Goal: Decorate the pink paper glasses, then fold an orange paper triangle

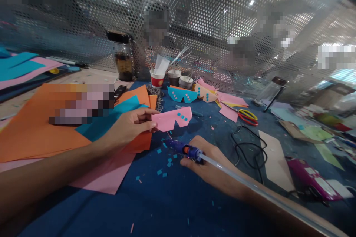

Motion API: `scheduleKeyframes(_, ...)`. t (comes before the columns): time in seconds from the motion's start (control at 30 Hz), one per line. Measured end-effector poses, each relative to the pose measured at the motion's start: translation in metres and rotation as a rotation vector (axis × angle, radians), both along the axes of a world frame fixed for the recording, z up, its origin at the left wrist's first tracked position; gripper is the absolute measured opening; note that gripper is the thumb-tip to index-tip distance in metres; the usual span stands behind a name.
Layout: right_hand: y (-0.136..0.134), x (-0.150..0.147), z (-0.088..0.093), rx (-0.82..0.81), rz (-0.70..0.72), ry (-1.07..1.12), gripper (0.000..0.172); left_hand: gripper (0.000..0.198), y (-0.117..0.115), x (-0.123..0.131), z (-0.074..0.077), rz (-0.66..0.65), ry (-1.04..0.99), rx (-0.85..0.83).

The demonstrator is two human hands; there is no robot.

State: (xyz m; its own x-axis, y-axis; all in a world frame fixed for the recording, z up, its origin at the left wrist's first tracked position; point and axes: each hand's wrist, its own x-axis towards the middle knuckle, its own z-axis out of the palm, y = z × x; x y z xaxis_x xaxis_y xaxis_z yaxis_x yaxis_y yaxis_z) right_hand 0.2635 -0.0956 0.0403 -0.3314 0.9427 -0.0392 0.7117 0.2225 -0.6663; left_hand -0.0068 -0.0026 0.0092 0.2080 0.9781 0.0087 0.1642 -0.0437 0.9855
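Between the thumb and fingers of my left hand is the left end of a folded pink paper piece, with a notch in its lower edge and several blue squares on its right part. My right hand grips a blue glue gun, a long clear glue stick running out of its back over the forearm. The nozzle points left, just below the pink piece and apart from it. Small blue paper squares lie scattered under the nozzle. Behind stand a similar blue paper piece and a peach one.
Orange sheets and a blue sheet are stacked at left. Paper cups and a lidded jar stand at the back by a perforated metal panel. Scissors, a black cable and a magenta device lie at right.
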Motion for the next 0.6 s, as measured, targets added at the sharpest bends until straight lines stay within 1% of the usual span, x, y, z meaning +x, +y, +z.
scheduleKeyframes(0.33, 0.0008, -0.0017, 0.0009, -0.011, -0.023, -0.017, 0.021, 0.046, -0.0010, 0.0001, -0.0001, 0.019, 0.000, -0.005)
scheduleKeyframes(0.6, 0.0010, 0.0016, -0.0021, -0.009, -0.030, 0.030, 0.020, 0.045, -0.0013, 0.0011, -0.0007, 0.022, -0.003, 0.000)
